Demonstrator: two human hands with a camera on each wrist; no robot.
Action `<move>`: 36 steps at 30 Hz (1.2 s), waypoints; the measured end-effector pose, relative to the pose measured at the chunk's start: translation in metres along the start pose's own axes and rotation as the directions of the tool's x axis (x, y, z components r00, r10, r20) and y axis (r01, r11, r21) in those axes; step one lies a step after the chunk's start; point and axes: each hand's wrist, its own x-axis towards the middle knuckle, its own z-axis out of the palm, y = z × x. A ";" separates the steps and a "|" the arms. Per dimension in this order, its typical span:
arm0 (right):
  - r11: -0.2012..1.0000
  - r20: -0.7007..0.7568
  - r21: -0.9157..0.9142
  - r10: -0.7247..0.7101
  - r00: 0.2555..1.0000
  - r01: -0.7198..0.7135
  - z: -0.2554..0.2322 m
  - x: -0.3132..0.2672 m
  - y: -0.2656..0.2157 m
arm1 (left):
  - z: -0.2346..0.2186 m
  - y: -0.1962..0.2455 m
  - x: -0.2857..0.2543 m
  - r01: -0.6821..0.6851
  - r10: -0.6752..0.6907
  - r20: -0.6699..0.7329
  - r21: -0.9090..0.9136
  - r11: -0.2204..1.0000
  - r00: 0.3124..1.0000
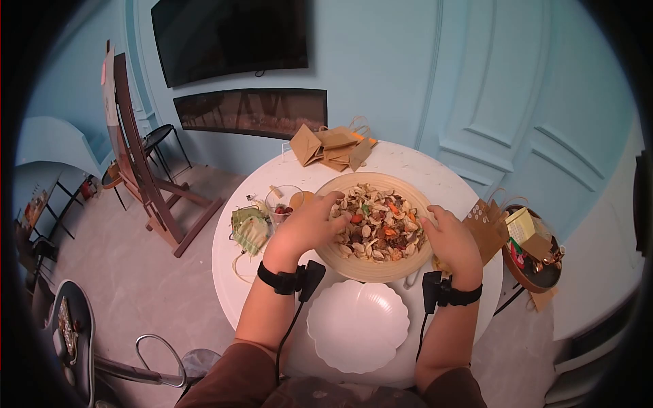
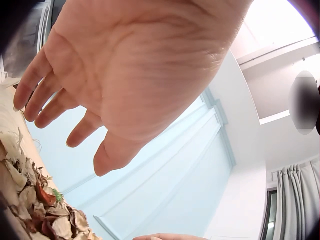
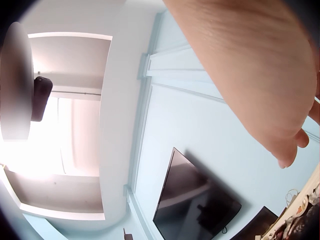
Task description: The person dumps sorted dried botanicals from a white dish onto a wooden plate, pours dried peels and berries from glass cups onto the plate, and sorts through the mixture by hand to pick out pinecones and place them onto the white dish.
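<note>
A round wooden tray (image 1: 325,255) on the white table holds a heap of dried petals and slices (image 1: 381,228), with orange and green bits. Over its left side is my left hand (image 1: 309,224), fingers spread and relaxed. My right hand (image 1: 452,241) is at the tray's right edge, its fingers pointing toward the heap. In the left wrist view, the left palm (image 2: 130,65) faces the camera, holds nothing, and dried pieces (image 2: 45,210) lie below it. The right wrist view shows part of the right hand (image 3: 265,75), its fingers mostly cut off by the frame edge.
A white scalloped plate (image 1: 358,326) lies in front of the tray. A clear cup (image 1: 284,200) and a green net bundle (image 1: 250,230) are at the left. Brown paper bags (image 1: 333,146) stand at the back; another bag (image 1: 486,228) is at the right, beside a dark side table (image 1: 541,272).
</note>
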 end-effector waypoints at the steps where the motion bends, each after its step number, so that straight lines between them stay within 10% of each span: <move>1: 0.999 0.000 -0.052 -0.013 1.000 0.013 0.004 0.003 0.003 | 0.004 -0.004 0.004 0.008 -0.009 0.040 0.023 1.000 0.999; 9: 0.990 0.096 -0.138 0.046 0.994 -0.033 0.021 0.013 0.007 | 0.023 -0.012 0.015 -0.030 0.023 0.078 0.084 0.996 0.997; 26: 0.959 0.266 0.253 -0.194 0.944 0.126 0.033 0.008 -0.017 | 0.023 0.005 0.008 0.006 -0.010 0.163 0.025 1.000 0.987; 36: 0.970 0.046 0.245 -0.001 0.999 -0.010 -0.022 -0.016 -0.009 | 0.013 0.023 -0.005 -0.067 0.065 0.092 0.015 0.998 0.994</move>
